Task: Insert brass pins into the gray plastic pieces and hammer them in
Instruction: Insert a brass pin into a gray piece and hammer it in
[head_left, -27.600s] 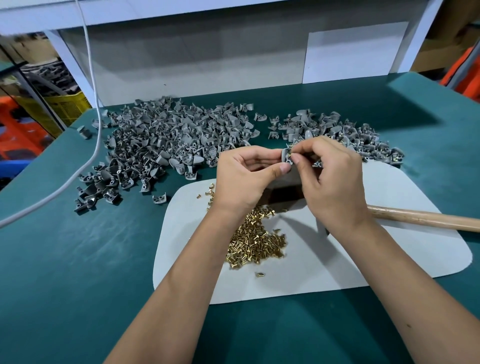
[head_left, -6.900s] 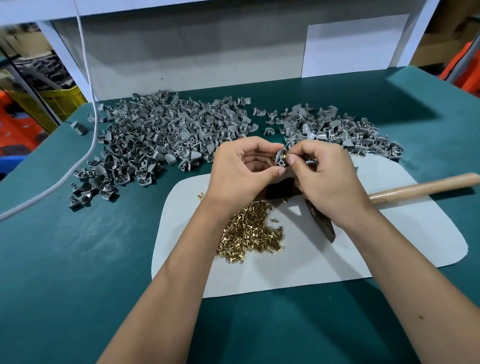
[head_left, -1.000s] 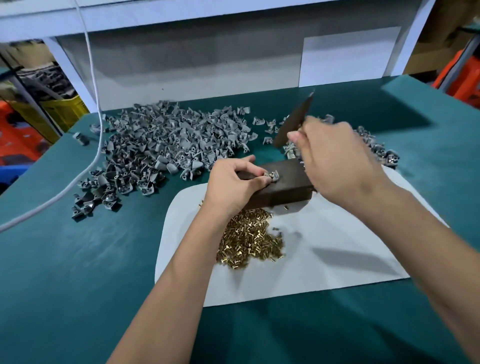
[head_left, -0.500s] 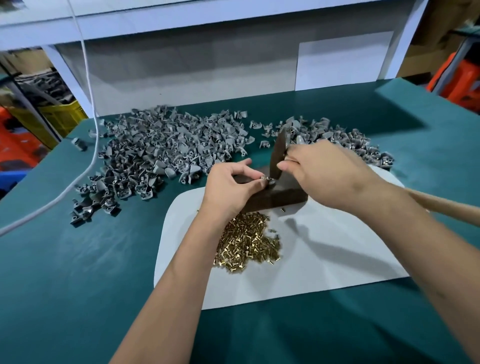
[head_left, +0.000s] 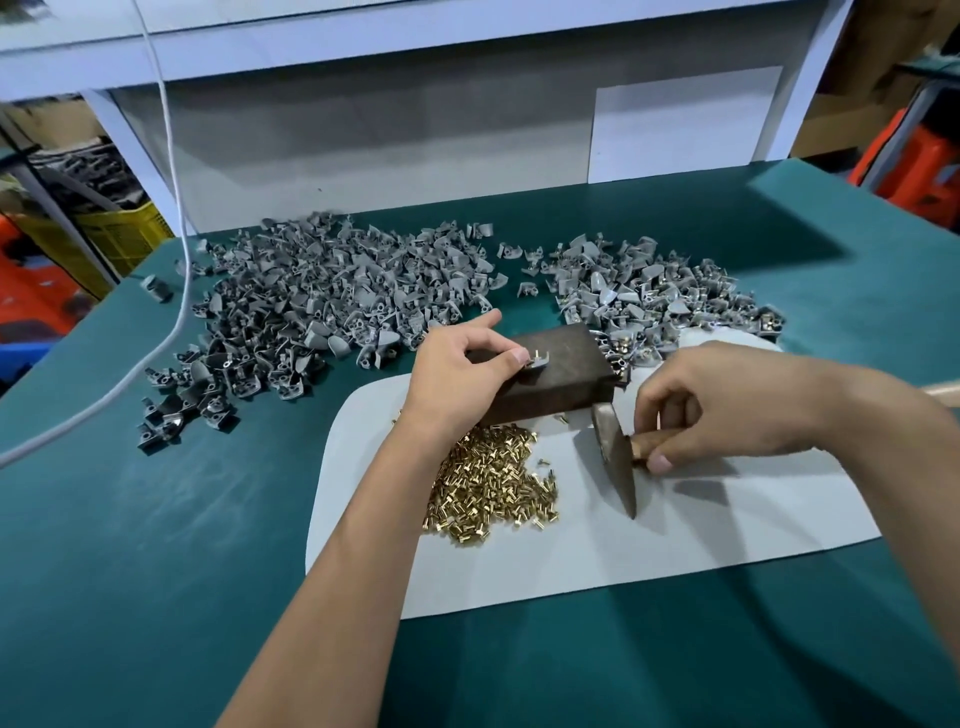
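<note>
The left hand (head_left: 457, 379) pinches a gray plastic piece (head_left: 537, 359) on the dark rectangular block (head_left: 561, 374); the right hand (head_left: 727, 400) grips the wooden-handled hammer (head_left: 615, 457).

Hammer handle (head_left: 655, 442) mostly hidden (right hand (head_left: 727, 405) covers it).

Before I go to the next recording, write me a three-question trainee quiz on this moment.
1. True or false: the hammer is raised above the block.
2. Which hand holds the gray piece on the block? A) left hand B) right hand C) neither
3. Fill in: the pile of brass pins lies on the white ____.

Key
1. False: its head rests on the mat, with the right hand gripping the handle near the head.
2. A
3. mat
</note>
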